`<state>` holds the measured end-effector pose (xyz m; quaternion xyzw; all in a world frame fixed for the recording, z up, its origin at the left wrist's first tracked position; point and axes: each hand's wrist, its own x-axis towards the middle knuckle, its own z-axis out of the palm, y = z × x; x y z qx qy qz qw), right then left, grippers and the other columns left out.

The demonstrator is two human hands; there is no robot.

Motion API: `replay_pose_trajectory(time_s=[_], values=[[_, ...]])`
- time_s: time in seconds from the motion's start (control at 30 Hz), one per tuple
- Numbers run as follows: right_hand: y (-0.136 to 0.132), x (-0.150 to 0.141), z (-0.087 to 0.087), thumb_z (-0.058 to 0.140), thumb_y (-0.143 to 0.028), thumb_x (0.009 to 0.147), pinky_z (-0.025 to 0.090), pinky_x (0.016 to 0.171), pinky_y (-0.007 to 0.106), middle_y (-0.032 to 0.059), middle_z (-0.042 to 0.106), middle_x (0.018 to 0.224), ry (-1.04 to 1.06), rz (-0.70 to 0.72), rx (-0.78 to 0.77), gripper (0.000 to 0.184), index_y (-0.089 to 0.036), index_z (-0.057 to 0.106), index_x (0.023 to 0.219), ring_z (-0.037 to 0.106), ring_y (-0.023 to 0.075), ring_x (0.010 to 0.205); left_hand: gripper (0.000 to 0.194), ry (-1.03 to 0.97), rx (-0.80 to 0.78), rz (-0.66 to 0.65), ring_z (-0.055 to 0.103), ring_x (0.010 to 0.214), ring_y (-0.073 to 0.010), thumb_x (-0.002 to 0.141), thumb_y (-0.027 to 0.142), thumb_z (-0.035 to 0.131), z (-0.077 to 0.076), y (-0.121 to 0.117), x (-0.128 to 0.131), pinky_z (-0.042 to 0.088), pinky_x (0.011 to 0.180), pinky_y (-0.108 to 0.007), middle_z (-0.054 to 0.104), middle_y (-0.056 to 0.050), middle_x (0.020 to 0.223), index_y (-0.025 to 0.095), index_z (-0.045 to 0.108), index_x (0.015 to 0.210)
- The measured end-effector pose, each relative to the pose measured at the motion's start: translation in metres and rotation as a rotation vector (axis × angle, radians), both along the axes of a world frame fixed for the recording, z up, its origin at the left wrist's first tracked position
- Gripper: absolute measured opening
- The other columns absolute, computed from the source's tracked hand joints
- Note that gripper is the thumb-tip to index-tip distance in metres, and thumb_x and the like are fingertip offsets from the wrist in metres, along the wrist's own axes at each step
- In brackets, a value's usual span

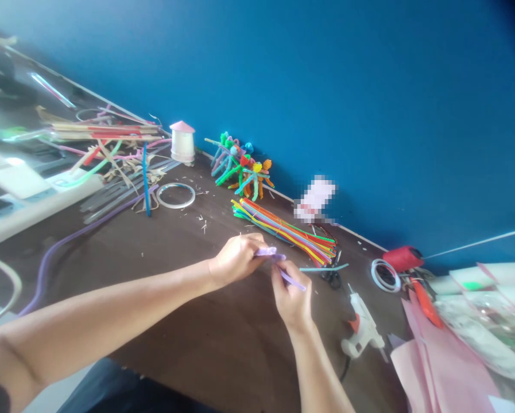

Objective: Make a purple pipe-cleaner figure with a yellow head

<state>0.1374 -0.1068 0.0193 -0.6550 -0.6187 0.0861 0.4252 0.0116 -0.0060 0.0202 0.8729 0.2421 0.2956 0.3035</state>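
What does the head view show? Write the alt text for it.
The left hand and right hand hold a lilac pipe cleaner over a dark table, beside a bundle of coloured pipe cleaners and a white glue gun. Pipe-cleaner figures stand against a blue wall.

Craft rm w/ dark table (223, 338), blue wall (369, 97), pipe cleaners (283, 232), hot glue gun (360, 327), pink paper (442, 367).

The picture is very bright, and the blue wall (326, 97) turns dark only in the top right corner. White light shines hard on the shiny white strip (11, 175) at the left edge, and things near the edges look smeary and bent. The pink thing (315, 198) is all blurry squares, and the pipe-cleaner figures (240, 166) make soft shadows on the wall.
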Motion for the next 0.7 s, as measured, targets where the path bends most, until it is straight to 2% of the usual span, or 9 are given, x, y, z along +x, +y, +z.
replay_pose_trajectory(time_s=[0.13, 0.2, 0.3, 0.4, 0.47, 0.53, 0.6, 0.7], values=[[0.000, 0.006, 0.000, 0.048, -0.025, 0.079, 0.041, 0.057, 0.025, 0.0036, 0.060, 0.063, -0.026, -0.068, 0.014, 0.016, -0.016, 0.059, 0.071, 0.055, 0.0149, 0.057, 0.019, 0.123, 0.107, -0.095, 0.055, 0.066, -0.0118, 0.078, 0.020, 0.046, 0.001, -0.001, -0.003, 0.036, 0.056, -0.019, 0.057, -0.002, 0.071, 0.018, 0.062, 0.069], [0.001, 0.010, 0.000, 0.052, -0.027, 0.076, 0.039, 0.053, 0.023, 0.0005, 0.056, 0.057, 0.073, -0.101, -0.015, 0.015, -0.016, 0.057, 0.067, 0.050, 0.0125, 0.052, 0.017, 0.130, 0.098, -0.182, 0.055, 0.067, -0.0123, 0.078, 0.021, 0.048, 0.001, 0.000, -0.003, 0.036, 0.057, -0.019, 0.058, -0.002, 0.071, 0.017, 0.062, 0.069], [0.005, 0.015, -0.002, 0.057, -0.030, 0.073, 0.037, 0.047, 0.020, -0.0029, 0.052, 0.056, 0.477, -0.032, -0.142, 0.014, -0.016, 0.055, 0.069, 0.046, 0.0092, 0.048, 0.014, 0.068, -0.046, -0.343, 0.057, 0.068, -0.0125, 0.075, 0.022, 0.053, 0.001, 0.001, -0.002, 0.038, 0.060, -0.019, 0.061, -0.003, 0.072, 0.017, 0.064, 0.072], [0.009, 0.017, -0.007, 0.061, -0.031, 0.069, 0.032, 0.040, 0.018, -0.0059, 0.046, 0.053, 0.940, 0.054, -0.228, 0.017, -0.017, 0.051, 0.068, 0.039, 0.0062, 0.042, 0.013, -0.039, -0.315, -0.424, 0.056, 0.067, -0.0118, 0.072, 0.024, 0.057, 0.000, 0.001, 0.000, 0.040, 0.062, -0.019, 0.063, -0.003, 0.073, 0.015, 0.066, 0.076], [0.011, 0.018, -0.010, 0.064, -0.030, 0.066, 0.029, 0.037, 0.017, -0.0077, 0.042, 0.050, 1.152, 0.058, -0.245, 0.019, -0.018, 0.049, 0.068, 0.033, 0.0045, 0.037, 0.015, -0.087, -0.505, -0.401, 0.054, 0.061, -0.0102, 0.070, 0.026, 0.059, 0.001, 0.001, 0.001, 0.040, 0.059, -0.018, 0.062, -0.001, 0.067, 0.013, 0.065, 0.075], [0.011, 0.018, -0.012, 0.065, -0.029, 0.063, 0.028, 0.036, 0.017, -0.0084, 0.041, 0.049, 1.274, 0.061, -0.264, 0.021, -0.019, 0.047, 0.067, 0.030, 0.0038, 0.035, 0.018, -0.115, -0.652, -0.343, 0.050, 0.055, -0.0082, 0.067, 0.029, 0.061, 0.003, 0.000, 0.003, 0.039, 0.053, -0.018, 0.058, 0.001, 0.059, 0.012, 0.064, 0.073], [0.012, 0.018, -0.013, 0.064, -0.029, 0.063, 0.029, 0.036, 0.017, -0.0088, 0.040, 0.049, 1.317, 0.084, -0.272, 0.022, -0.019, 0.044, 0.065, 0.030, 0.0037, 0.035, 0.021, -0.150, -0.759, -0.264, 0.047, 0.050, -0.0069, 0.065, 0.031, 0.063, 0.004, -0.001, 0.005, 0.037, 0.049, -0.018, 0.053, 0.003, 0.053, 0.011, 0.063, 0.071], [0.012, 0.017, -0.015, 0.063, -0.029, 0.066, 0.029, 0.037, 0.017, -0.0089, 0.041, 0.049, 1.262, 0.094, -0.233, 0.022, -0.020, 0.043, 0.065, 0.031, 0.0042, 0.036, 0.024, -0.241, -0.865, -0.129, 0.045, 0.046, -0.0065, 0.064, 0.034, 0.063, 0.003, -0.003, 0.008, 0.035, 0.045, -0.018, 0.050, 0.004, 0.049, 0.011, 0.061, 0.070]])
